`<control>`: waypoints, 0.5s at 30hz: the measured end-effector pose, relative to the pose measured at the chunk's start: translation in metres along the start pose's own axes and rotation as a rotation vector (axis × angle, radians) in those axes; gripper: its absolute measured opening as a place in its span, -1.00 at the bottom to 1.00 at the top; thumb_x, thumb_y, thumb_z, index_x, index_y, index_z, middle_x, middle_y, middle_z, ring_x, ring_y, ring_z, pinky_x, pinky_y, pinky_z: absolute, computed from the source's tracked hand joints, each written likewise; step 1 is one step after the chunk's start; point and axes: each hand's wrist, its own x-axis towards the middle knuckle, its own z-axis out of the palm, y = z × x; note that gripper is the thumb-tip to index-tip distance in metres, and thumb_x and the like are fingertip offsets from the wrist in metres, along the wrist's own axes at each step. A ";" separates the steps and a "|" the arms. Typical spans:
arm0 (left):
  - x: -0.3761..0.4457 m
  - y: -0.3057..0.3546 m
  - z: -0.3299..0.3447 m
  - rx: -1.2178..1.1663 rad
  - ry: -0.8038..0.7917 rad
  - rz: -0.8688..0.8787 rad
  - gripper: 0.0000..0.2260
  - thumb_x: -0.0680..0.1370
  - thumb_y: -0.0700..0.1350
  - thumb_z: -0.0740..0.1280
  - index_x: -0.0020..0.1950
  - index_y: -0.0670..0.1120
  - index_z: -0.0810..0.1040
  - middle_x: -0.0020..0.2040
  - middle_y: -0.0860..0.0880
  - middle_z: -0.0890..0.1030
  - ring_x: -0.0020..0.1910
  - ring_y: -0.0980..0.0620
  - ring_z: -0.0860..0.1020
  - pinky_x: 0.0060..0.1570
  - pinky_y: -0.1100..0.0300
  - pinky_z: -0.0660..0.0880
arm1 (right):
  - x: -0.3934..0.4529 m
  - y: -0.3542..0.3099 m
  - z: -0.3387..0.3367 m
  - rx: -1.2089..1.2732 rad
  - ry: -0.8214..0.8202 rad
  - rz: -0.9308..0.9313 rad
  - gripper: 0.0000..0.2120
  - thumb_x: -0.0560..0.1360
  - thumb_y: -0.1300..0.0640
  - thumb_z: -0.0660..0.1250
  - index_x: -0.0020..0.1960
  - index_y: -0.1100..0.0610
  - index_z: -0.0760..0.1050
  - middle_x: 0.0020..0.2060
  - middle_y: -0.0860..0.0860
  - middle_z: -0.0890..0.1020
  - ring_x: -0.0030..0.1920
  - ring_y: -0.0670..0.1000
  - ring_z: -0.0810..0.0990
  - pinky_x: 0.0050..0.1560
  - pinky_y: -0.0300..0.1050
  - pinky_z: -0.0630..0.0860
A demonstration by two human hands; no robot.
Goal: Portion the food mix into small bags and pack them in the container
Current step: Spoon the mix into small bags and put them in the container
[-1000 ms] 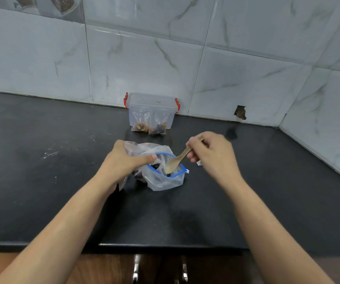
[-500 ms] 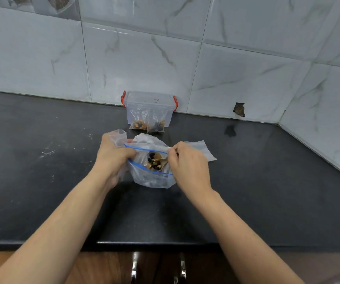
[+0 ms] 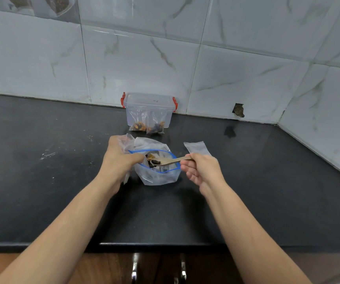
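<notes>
At frame centre the left hand (image 3: 120, 160) pinches the bag (image 3: 158, 173) rim open; the right hand (image 3: 201, 171) grips the spoon (image 3: 169, 161), lying left-right, bowl loaded over the mouth. Container (image 3: 148, 108) stands behind.

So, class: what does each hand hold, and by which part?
Right hand pinches the spoon by its handle end; left hand grips the zip bag at its rim.
</notes>
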 end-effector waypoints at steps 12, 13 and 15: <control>-0.009 0.006 -0.002 0.304 0.096 0.262 -0.51 0.35 -0.19 0.52 0.12 0.03 0.32 0.12 0.03 0.46 0.04 0.07 0.46 -0.13 0.25 0.39 | -0.020 -0.038 -0.015 -0.005 -0.088 -0.133 -0.78 0.60 0.18 0.19 -0.14 0.16 0.55 -0.51 -0.02 0.62 -0.53 -0.15 0.55 -0.50 -0.32 0.41; -0.009 0.008 0.000 0.326 0.093 0.280 -0.50 0.34 -0.17 0.52 0.12 0.03 0.32 0.13 0.02 0.46 0.05 0.07 0.45 -0.09 0.21 0.39 | -0.023 -0.045 -0.010 -0.010 -0.102 -0.156 -0.78 0.60 0.17 0.19 -0.15 0.15 0.55 -0.52 -0.03 0.61 -0.53 -0.15 0.54 -0.50 -0.33 0.41; -0.009 0.010 0.002 0.360 0.080 0.301 -0.48 0.32 -0.15 0.53 0.12 0.05 0.31 0.14 0.01 0.46 0.07 0.05 0.47 -0.06 0.15 0.42 | -0.030 -0.058 0.002 -0.036 -0.137 -0.202 -0.78 0.59 0.17 0.19 -0.17 0.14 0.54 -0.53 -0.04 0.61 -0.53 -0.15 0.54 -0.48 -0.32 0.39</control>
